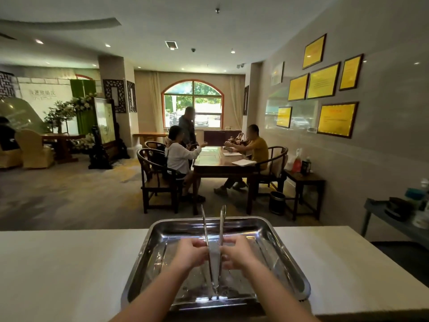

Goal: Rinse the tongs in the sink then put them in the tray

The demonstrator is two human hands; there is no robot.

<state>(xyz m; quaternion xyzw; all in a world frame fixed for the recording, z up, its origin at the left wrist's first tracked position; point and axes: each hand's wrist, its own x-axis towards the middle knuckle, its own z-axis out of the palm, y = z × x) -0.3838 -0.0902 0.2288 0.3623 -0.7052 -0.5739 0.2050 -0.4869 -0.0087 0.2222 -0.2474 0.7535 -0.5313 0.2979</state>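
Metal tongs (214,259) stand upright over a shiny steel tray (148,270) on the white counter. Their hinged end points down into the tray and their two arms spread upward past the tray's far rim. My left hand (191,253) grips the left arm of the tongs, and my right hand (236,253) grips the right arm, at about mid-length. No sink shows in this view.
The white counter (58,270) stretches left and right of the tray. Beyond it, three people are at a dark wooden table (218,163) with chairs. A small side table (304,180) and a grey shelf (394,219) with bottles stand by the right wall.
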